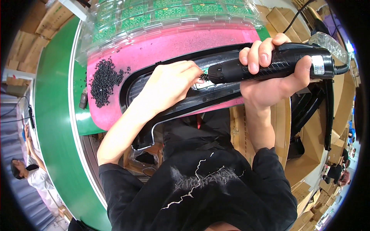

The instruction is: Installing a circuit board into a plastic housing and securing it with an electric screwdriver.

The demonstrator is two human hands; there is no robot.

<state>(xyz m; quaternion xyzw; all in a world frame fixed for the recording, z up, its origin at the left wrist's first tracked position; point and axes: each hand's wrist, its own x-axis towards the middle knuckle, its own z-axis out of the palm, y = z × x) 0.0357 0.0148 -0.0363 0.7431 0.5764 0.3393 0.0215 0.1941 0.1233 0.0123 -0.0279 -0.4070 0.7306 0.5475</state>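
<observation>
- We hold our left hand (168, 81) over the black plastic casing (181, 107), back of the hand upward; its forearm rises diagonally from the lower left, wrist nearly straight.
- Left fingers: bent and bunched at the tips, pinching a few small black pieces (204, 77). They are too small for us to name their exact form.
- Our right hand (266, 79) lies beneath the black power tool (231, 72), palm up, forearm standing almost straight up from the lower edge.
- Right fingers: curled around the handle from the far side, tips resting on its upper face, slightly apart from one another; the thumb presses the near side by the rear end.
- The tool lies nearly level across the casing, ribbed nose to the left, just beside our left fingertips; its cord (341, 69) leaves at the right.
- Below the nose we see a small pale green board (204, 84) inside the casing, partly covered by hand and tool.
- The casing rests on a pink mat (102, 119), partly overhanging its near edge.
- Left of the casing, a heap of black pieces (103, 82) sits on the mat.
- Beyond it, clear trays (154, 26) hold green boards.
</observation>
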